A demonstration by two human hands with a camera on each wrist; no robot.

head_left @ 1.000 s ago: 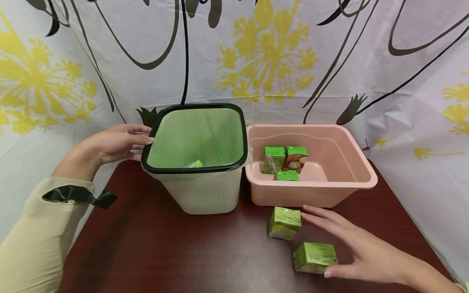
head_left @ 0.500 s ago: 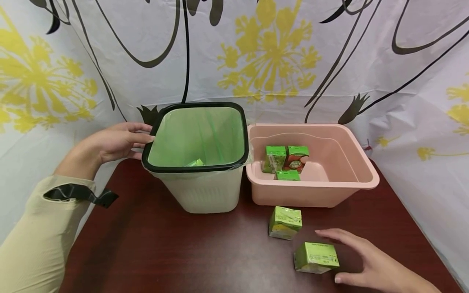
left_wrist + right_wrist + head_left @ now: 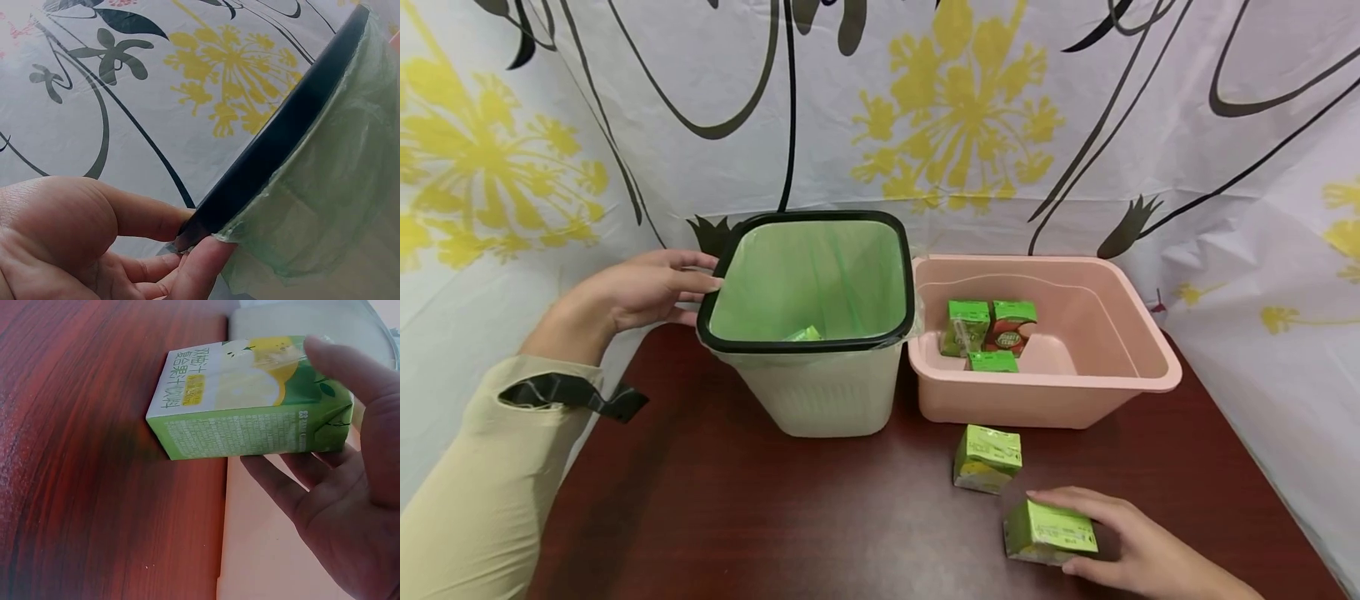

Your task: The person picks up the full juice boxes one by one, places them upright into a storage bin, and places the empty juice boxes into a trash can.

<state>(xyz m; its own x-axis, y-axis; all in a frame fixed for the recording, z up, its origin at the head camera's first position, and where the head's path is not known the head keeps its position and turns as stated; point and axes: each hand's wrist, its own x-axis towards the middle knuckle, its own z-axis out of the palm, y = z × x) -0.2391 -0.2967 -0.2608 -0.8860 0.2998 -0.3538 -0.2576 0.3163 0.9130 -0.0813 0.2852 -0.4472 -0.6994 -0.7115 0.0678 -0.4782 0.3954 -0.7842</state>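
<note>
Both of my hands are working at once: my right hand (image 3: 1138, 546) is curling its fingers and thumb around a small green rectangular juice carton (image 3: 1049, 532) lying on its side on the dark red-brown wooden table (image 3: 715, 508), near its front right corner, and the right wrist view is showing my thumb over the top and my fingers beneath the far end. My left hand (image 3: 636, 292) is pinching the black plastic rim of the cream-coloured square waste bin (image 3: 820, 392), thumb and fingers closing on the rim where the thin green bag lining (image 3: 808, 275) is folding over it, and so steadying the bin. Judging by how things are lying, I am somewhere in the middle of the work: one green carton (image 3: 805, 334) is already sitting at the bottom of the lined bin, while a second loose green carton (image 3: 988, 458) is waiting on the table just in front of the pink plastic tub (image 3: 1142, 367), and three more small cartons (image 3: 988, 329) are standing and lying inside that tub. Nothing is lifting off the table yet.
</note>
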